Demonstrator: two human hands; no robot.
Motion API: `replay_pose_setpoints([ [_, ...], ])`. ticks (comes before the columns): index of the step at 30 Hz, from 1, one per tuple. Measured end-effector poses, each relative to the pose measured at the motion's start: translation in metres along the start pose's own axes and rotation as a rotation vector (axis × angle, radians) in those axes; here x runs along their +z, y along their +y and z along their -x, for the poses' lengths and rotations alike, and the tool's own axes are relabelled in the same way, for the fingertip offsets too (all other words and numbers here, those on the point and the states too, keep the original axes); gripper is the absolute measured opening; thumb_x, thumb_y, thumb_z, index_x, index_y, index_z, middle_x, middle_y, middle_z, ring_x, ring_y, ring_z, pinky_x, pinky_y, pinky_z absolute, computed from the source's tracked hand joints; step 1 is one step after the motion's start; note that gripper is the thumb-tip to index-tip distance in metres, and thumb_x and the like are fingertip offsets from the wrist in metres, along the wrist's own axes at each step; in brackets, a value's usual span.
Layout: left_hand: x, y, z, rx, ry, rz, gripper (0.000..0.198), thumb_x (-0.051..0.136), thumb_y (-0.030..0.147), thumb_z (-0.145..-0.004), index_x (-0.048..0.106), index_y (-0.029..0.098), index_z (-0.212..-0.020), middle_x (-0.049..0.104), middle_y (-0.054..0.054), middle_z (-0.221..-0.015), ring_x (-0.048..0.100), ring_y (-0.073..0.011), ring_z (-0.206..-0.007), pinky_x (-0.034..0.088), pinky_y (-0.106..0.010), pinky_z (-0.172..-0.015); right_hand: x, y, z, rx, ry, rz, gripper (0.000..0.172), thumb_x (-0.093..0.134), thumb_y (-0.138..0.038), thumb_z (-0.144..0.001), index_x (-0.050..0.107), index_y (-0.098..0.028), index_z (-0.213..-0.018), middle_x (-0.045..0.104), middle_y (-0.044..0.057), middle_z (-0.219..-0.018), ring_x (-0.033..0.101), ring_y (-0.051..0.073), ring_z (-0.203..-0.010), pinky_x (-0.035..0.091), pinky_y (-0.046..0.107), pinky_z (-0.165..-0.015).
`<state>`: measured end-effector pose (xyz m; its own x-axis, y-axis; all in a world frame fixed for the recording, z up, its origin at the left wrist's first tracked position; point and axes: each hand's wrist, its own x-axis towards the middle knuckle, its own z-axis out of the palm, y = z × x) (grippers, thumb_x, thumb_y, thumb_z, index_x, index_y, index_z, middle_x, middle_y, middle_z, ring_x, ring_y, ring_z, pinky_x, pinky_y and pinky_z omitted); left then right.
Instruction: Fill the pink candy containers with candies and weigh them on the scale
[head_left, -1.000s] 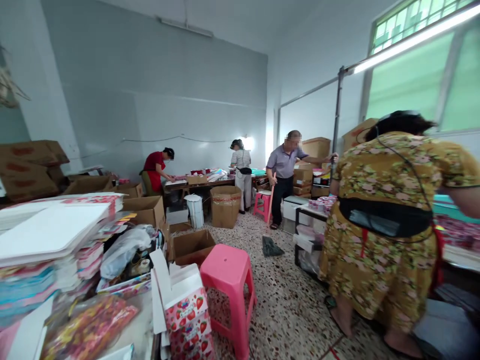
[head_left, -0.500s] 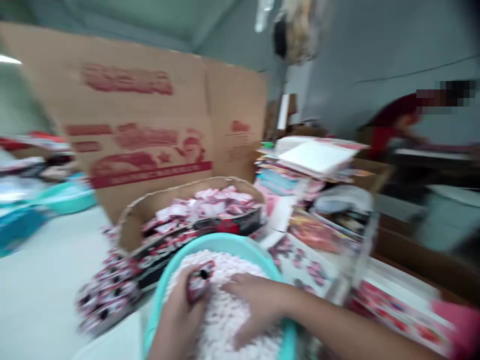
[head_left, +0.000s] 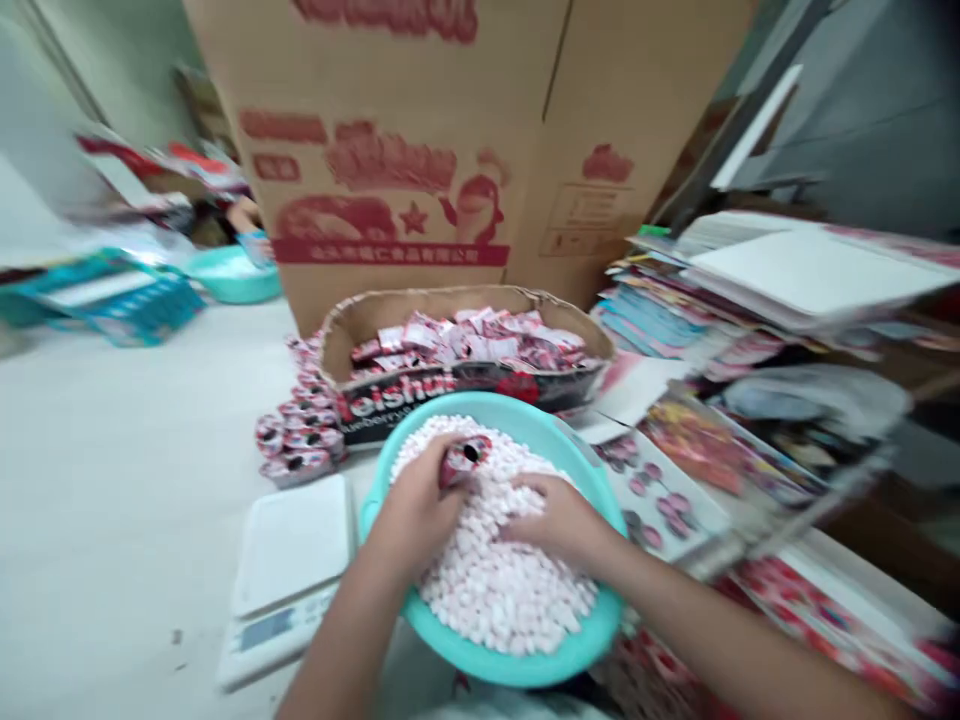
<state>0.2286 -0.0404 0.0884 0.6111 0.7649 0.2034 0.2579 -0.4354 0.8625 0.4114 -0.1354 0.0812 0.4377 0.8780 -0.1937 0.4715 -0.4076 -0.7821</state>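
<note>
A turquoise basin (head_left: 491, 668) full of small white candy-like pellets (head_left: 517, 605) sits in front of me. Over its left part, my left hand (head_left: 424, 500) grips a small printed red-and-white packet (head_left: 466, 458) with a dark round spot on its upper face. At the right side of the basin, my right hand (head_left: 555, 520) dips among the pellets, thumb and fingers apart and curved; some fingertips are buried. Behind the basin, a cut-down cardboard carton (head_left: 465, 385) holds many similar packets (head_left: 480, 335). More printed packets (head_left: 307, 430) are stacked along the carton's left end.
A white digital scale (head_left: 292, 545) lies left of the basin on the white table (head_left: 135, 450). A tall cardboard box (head_left: 420, 130) stands behind. Piled papers (head_left: 810, 270) and plastic-wrapped goods (head_left: 810, 410) crowd the right. A blue basket (head_left: 142, 300) and another turquoise basin (head_left: 236, 275) are far left.
My view has swung left and down, bringing the scale and whole basin into sight. My left hand still holds the packet, and my right hand stays in the pellets.
</note>
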Motion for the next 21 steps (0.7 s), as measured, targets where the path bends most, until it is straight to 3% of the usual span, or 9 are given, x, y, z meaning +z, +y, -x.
replay_pose_setpoints([
  [5,0.000,-0.001,-0.003,-0.029,0.018,-0.039,0.046,0.056,0.018,-0.087,0.053,0.026,-0.132,0.063,-0.006,-0.135,0.060,-0.0250,-0.124,0.046,-0.045,-0.110,0.013,-0.011,-0.015,0.136,0.049,-0.348,0.034,0.079,-0.019,-0.054,0.074,-0.019,-0.087,0.074,0.002,-0.090,0.068,0.025,-0.093,0.054,0.036,-0.087],
  [10,-0.003,0.002,-0.002,-0.027,0.021,-0.008,0.042,0.058,0.021,-0.087,0.055,0.028,-0.128,0.066,-0.004,-0.129,0.064,-0.0247,-0.118,0.051,-0.042,-0.104,0.021,-0.019,-0.026,0.193,0.057,-0.790,0.033,0.083,-0.032,-0.061,0.070,-0.017,-0.086,0.074,0.004,-0.082,0.070,0.021,-0.080,0.058,0.034,-0.076],
  [13,-0.002,0.000,-0.003,-0.001,0.001,0.013,0.040,0.060,0.023,-0.086,0.057,0.028,-0.125,0.068,-0.003,-0.127,0.065,-0.0244,-0.115,0.054,-0.040,-0.098,0.017,-0.023,-0.039,0.240,0.121,-0.995,0.027,0.082,-0.028,-0.063,0.065,-0.018,-0.081,0.071,0.000,-0.076,0.068,0.016,-0.069,0.058,0.028,-0.063],
  [21,-0.002,-0.003,-0.003,0.041,-0.054,0.028,0.045,0.058,0.016,-0.080,0.061,0.030,-0.123,0.069,-0.001,-0.127,0.065,-0.0245,-0.117,0.053,-0.040,-0.098,0.011,-0.064,-0.045,0.151,0.294,-1.322,0.024,0.078,-0.017,-0.069,0.060,-0.022,-0.083,0.070,-0.005,-0.080,0.071,0.013,-0.082,0.058,0.018,-0.064],
])
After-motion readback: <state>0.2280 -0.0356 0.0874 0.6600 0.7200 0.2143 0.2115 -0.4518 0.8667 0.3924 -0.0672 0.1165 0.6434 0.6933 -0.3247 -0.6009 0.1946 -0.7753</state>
